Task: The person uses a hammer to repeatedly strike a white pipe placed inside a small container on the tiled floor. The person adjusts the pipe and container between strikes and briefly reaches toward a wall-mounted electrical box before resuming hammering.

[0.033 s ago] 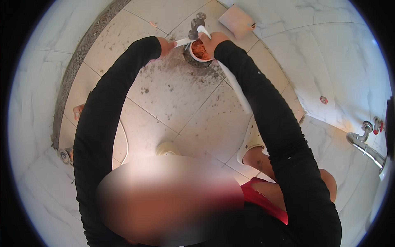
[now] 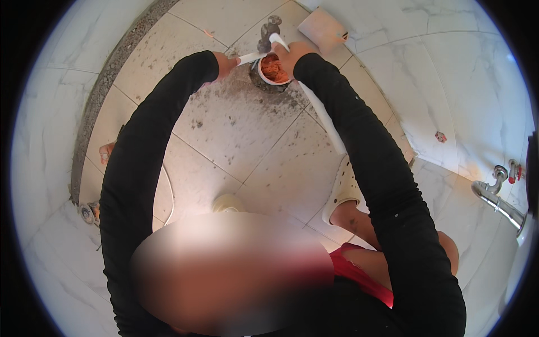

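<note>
My right hand (image 2: 292, 56) is closed around the pale handle of a hammer (image 2: 269, 35). Its grey, crusted head points to the far side, and the long handle (image 2: 325, 121) runs back under my right forearm. In my left hand (image 2: 225, 65) is a narrow white strip (image 2: 250, 58), its kind unclear. The strip's inner end reaches beside the hammer head, just over a round white pipe mouth (image 2: 272, 83) in the floor. Crumpled orange material (image 2: 273, 68) fills that mouth. Whether strip and hammer touch, I cannot tell.
Grey debris (image 2: 233, 109) dots the floor tiles around the pipe. A pale slab-like piece (image 2: 323, 29) lies by the right wall, where a chrome pipe (image 2: 498, 203) sticks out. My pale clog (image 2: 343, 185) stands at right. A white cord (image 2: 170, 191) lies beside my left arm.
Barely anything differs: the hammer handle's near end sits slightly farther right, and my right hand has shifted by a trace. The strip stays in place.
</note>
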`<action>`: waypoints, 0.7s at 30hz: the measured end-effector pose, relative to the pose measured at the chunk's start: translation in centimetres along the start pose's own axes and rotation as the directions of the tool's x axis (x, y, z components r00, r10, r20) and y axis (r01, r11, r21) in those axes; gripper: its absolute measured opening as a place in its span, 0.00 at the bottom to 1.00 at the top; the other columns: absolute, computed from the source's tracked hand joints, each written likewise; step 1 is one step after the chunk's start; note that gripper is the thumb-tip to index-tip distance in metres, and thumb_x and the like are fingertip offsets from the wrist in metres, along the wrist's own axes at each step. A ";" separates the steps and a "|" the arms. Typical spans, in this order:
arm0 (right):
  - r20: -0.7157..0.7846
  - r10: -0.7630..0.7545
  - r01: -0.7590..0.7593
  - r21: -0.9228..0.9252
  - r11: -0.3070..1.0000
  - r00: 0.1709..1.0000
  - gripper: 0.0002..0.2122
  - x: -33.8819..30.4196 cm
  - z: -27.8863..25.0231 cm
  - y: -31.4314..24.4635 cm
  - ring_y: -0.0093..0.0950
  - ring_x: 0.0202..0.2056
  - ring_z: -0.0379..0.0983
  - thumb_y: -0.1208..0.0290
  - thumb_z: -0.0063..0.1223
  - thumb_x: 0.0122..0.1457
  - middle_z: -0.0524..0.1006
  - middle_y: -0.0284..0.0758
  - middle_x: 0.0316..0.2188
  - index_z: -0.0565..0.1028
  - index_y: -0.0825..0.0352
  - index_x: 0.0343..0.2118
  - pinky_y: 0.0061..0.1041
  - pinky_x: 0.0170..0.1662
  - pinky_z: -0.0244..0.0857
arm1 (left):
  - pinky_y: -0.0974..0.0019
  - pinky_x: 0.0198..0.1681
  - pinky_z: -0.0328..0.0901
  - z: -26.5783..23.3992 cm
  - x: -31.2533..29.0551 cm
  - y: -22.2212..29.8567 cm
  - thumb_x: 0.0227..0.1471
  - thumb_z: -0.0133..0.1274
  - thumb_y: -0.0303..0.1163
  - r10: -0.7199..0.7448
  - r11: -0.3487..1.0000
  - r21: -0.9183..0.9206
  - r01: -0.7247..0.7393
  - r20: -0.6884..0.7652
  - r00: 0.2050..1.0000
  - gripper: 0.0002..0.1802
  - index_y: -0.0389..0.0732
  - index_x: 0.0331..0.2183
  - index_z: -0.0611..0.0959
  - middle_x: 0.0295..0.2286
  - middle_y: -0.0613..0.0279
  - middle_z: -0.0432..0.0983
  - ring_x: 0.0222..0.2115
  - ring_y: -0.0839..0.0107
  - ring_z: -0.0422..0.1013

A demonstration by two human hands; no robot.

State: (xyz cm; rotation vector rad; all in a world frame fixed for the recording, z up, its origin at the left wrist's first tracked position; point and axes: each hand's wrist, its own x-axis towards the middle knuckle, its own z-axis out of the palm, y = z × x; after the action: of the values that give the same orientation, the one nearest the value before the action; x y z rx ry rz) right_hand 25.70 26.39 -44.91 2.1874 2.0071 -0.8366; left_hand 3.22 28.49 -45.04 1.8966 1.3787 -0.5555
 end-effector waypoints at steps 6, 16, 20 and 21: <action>-0.459 -0.052 0.111 0.101 0.989 0.887 0.32 -0.2 0.3 -1.5 0.44 0.26 0.77 0.43 0.35 0.65 0.77 0.49 0.24 0.78 0.75 0.33 0.39 0.36 0.71 | 0.56 0.21 0.66 0.1 0.5 -0.4 0.64 0.30 0.60 -0.134 0.989 -0.057 0.133 -0.006 0.991 0.39 0.34 0.27 0.78 0.16 0.54 0.71 0.16 0.62 0.70; -0.466 -0.087 0.124 0.049 0.991 0.881 0.32 1.9 -0.3 -0.6 0.46 0.28 0.77 0.44 0.34 0.66 0.78 0.51 0.24 0.77 0.74 0.29 0.41 0.36 0.70 | 0.56 0.19 0.67 0.6 1.0 -0.9 0.60 0.29 0.68 -0.122 0.981 -0.149 0.127 0.046 0.992 0.43 0.35 0.27 0.75 0.16 0.54 0.69 0.15 0.62 0.69; 0.003 -0.051 0.051 -0.026 0.998 0.999 0.34 1.9 0.1 -1.5 0.47 0.25 0.77 0.40 0.34 0.64 0.77 0.49 0.20 0.77 0.75 0.31 0.41 0.35 0.71 | 0.59 0.18 0.64 0.3 1.2 -0.8 0.60 0.29 0.68 -0.130 0.978 -0.158 0.139 0.061 0.990 0.43 0.35 0.27 0.75 0.15 0.56 0.67 0.14 0.65 0.65; -0.066 -0.063 0.063 -0.008 0.998 0.996 0.34 1.7 0.1 -1.7 0.47 0.26 0.77 0.40 0.35 0.64 0.77 0.49 0.20 0.77 0.75 0.31 0.41 0.35 0.71 | 0.60 0.17 0.64 0.5 1.2 -0.9 0.60 0.29 0.69 -0.143 0.968 -0.196 0.158 0.089 0.986 0.43 0.35 0.27 0.75 0.15 0.57 0.66 0.13 0.66 0.64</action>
State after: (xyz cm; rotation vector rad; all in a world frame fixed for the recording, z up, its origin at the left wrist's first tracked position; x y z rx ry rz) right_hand 24.11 28.10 -45.19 2.1870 2.1161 -0.7735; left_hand 2.86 29.08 -46.46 1.6041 1.4799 -0.5317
